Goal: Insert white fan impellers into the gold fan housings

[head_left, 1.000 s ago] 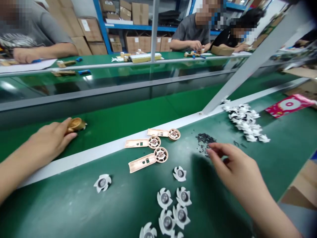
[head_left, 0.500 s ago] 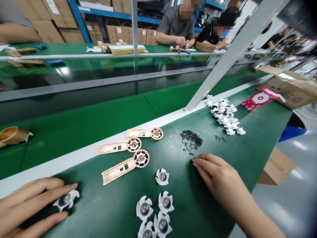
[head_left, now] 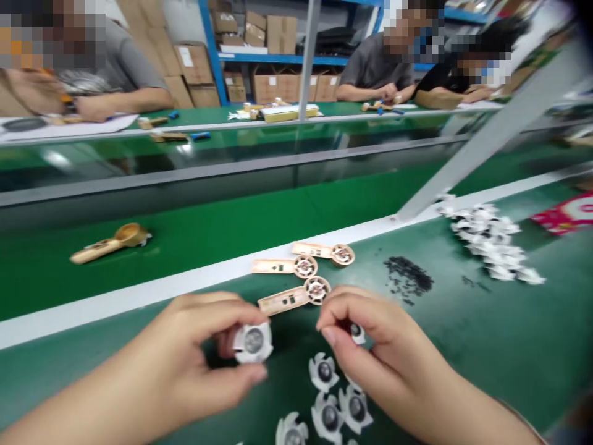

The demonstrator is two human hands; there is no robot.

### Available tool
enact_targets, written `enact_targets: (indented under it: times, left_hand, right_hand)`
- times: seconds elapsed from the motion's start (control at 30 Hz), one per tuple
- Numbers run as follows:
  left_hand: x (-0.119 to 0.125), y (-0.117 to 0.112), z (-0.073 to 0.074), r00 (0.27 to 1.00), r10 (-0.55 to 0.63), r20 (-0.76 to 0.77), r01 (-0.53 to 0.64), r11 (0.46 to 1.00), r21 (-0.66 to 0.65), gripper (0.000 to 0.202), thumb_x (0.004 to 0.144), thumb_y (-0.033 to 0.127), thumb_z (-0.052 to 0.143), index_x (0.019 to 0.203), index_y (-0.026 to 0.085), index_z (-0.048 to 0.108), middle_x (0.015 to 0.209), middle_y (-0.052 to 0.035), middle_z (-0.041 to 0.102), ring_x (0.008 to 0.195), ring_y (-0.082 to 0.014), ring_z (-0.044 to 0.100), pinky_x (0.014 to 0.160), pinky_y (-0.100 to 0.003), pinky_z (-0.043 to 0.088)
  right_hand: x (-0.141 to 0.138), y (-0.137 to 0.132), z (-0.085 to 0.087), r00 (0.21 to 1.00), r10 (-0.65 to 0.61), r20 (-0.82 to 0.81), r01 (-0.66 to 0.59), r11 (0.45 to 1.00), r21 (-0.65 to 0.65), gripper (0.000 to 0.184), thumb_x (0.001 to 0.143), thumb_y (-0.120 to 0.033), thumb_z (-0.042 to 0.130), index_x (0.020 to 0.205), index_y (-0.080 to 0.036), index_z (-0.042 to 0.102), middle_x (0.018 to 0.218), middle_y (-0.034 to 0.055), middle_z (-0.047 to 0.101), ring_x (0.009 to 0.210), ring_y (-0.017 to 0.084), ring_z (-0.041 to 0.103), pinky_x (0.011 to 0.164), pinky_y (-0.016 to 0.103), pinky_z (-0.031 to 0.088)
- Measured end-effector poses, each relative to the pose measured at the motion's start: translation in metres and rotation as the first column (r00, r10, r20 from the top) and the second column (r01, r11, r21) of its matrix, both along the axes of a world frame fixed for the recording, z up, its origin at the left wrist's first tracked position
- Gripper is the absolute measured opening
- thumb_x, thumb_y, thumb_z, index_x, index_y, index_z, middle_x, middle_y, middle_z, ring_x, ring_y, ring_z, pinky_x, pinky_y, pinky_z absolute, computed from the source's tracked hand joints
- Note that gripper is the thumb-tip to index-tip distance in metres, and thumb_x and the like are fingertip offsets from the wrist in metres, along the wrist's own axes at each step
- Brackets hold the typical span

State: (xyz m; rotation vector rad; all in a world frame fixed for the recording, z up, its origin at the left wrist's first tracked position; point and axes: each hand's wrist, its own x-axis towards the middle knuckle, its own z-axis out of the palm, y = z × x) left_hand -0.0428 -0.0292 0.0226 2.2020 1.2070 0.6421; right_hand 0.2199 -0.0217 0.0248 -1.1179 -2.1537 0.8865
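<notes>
Gripping a small white plastic fan rotor with curved blades and a grey round hub [head_left: 253, 343], the left hand [head_left: 199, 352] holds it between thumb and fingers above the dark green tabletop [head_left: 491, 358], hub facing the camera. The right hand [head_left: 370, 346] is level with it, just apart, thumb and forefinger brought together; whether anything is pinched there cannot be told. Another white rotor [head_left: 357, 334] shows in part behind its curled fingers (contact not determinable).

Beyond the hands lie three peach plastic handle shells with round spoked ends [head_left: 287, 266], the nearest partly behind the fingers in this view. A loose group of matching white rotors [head_left: 327, 418] lies nearer the camera. Scattered small black pieces [head_left: 407, 276] lie beyond the right hand, and a heap of white bladed rotors [head_left: 493, 244] farther right, near a pink printed box [head_left: 558, 216]. One gold plastic casing with a round cup end [head_left: 99, 249] rests on the bright green belt [head_left: 231, 219].
</notes>
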Motion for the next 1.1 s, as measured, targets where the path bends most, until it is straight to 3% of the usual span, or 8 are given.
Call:
enact_targets:
  times: [0.1, 0.17, 0.57, 0.7, 0.8, 0.93, 1.03, 1.1]
  left_hand:
    - [0.012, -0.004, 0.014, 0.998, 0.042, 0.053, -0.022, 0.942, -0.334, 0.019, 0.073, 0.033, 0.08, 0.086, 0.021, 0.072, 0.062, 0.0049, 0.057, 0.052, -0.0084, 0.047, 0.047, -0.019, 0.038]
    - [0.012, -0.008, 0.017, 0.992, 0.098, 0.075, -0.056, 0.899, -0.434, 0.024, 0.07, 0.039, 0.083, 0.08, 0.02, 0.071, 0.058, 0.0063, 0.051, 0.051, -0.0077, 0.04, 0.045, -0.02, 0.033]
    - [0.01, -0.011, 0.01, 0.964, 0.147, 0.221, -0.039, 0.902, -0.43, 0.022, 0.071, 0.035, 0.085, 0.078, 0.018, 0.072, 0.06, 0.0061, 0.049, 0.051, -0.0062, 0.044, 0.046, -0.018, 0.035]
    - [0.01, -0.01, 0.004, 0.937, 0.201, 0.286, -0.004, 0.825, -0.565, 0.026, 0.064, 0.032, 0.089, 0.078, 0.017, 0.074, 0.058, 0.006, 0.051, 0.05, -0.0055, 0.044, 0.044, -0.016, 0.034]
    - [0.011, -0.011, 0.0, 0.867, 0.309, 0.391, 0.067, 0.705, -0.706, 0.025, 0.064, 0.023, 0.089, 0.082, 0.015, 0.074, 0.06, 0.0053, 0.056, 0.051, -0.0051, 0.046, 0.046, -0.015, 0.036]
    - [0.012, -0.01, 0.0, 0.68, 0.51, 0.527, 0.218, 0.545, -0.809, 0.024, 0.066, 0.015, 0.087, 0.086, 0.016, 0.073, 0.066, 0.0038, 0.066, 0.057, -0.0063, 0.059, 0.058, -0.017, 0.049]
    - [0.016, -0.009, -0.001, 0.571, 0.568, 0.593, 0.323, 0.509, -0.798, 0.022, 0.074, 0.014, 0.085, 0.093, 0.02, 0.076, 0.074, 0.004, 0.072, 0.066, -0.0048, 0.065, 0.067, -0.014, 0.053]
    - [0.021, -0.007, -0.001, 0.541, 0.571, 0.617, 0.36, 0.505, -0.784, 0.025, 0.082, 0.019, 0.079, 0.106, 0.024, 0.076, 0.079, 0.0041, 0.074, 0.07, -0.0039, 0.066, 0.069, -0.012, 0.053]
  right_hand:
    - [-0.037, -0.001, 0.011, 0.97, 0.158, -0.188, -0.171, 0.984, -0.056, 0.017, 0.086, -0.007, 0.05, 0.079, -0.02, 0.059, 0.074, -0.0009, 0.061, 0.068, 0.011, 0.058, 0.062, 0.021, 0.049]
    - [-0.048, -0.001, 0.01, 0.959, 0.196, -0.203, -0.206, 0.978, -0.027, 0.017, 0.086, -0.008, 0.05, 0.079, -0.02, 0.06, 0.074, 0.0001, 0.062, 0.068, 0.012, 0.059, 0.062, 0.023, 0.049]
    - [-0.051, -0.007, -0.004, 0.989, 0.083, -0.126, -0.063, 0.986, 0.154, 0.016, 0.083, -0.006, 0.051, 0.079, -0.021, 0.058, 0.071, -0.0005, 0.063, 0.062, 0.009, 0.061, 0.056, 0.018, 0.051]
    - [-0.049, -0.005, -0.005, 0.981, 0.134, -0.14, -0.108, 0.978, 0.181, 0.017, 0.083, -0.004, 0.053, 0.082, -0.02, 0.061, 0.073, 0.0009, 0.064, 0.062, 0.01, 0.062, 0.055, 0.02, 0.052]
    - [-0.043, -0.006, -0.006, 0.976, 0.155, -0.151, -0.121, 0.97, 0.213, 0.019, 0.084, -0.004, 0.053, 0.087, -0.019, 0.065, 0.075, 0.0031, 0.066, 0.061, 0.012, 0.063, 0.055, 0.021, 0.055]
    - [-0.037, -0.01, -0.014, 0.987, 0.155, -0.051, -0.126, 0.921, 0.37, 0.03, 0.088, -0.01, 0.059, 0.115, -0.019, 0.066, 0.093, 0.0068, 0.072, 0.079, 0.017, 0.072, 0.072, 0.025, 0.062]
    - [-0.041, -0.013, -0.026, 0.994, 0.092, -0.059, -0.053, 0.877, 0.477, 0.032, 0.09, -0.024, 0.066, 0.121, -0.016, 0.065, 0.105, 0.011, 0.069, 0.096, 0.02, 0.071, 0.083, 0.028, 0.063]
    - [-0.045, -0.014, -0.031, 0.995, -0.007, -0.095, 0.058, 0.833, 0.55, 0.034, 0.088, -0.03, 0.07, 0.118, -0.013, 0.067, 0.108, 0.0127, 0.069, 0.1, 0.021, 0.071, 0.088, 0.029, 0.062]
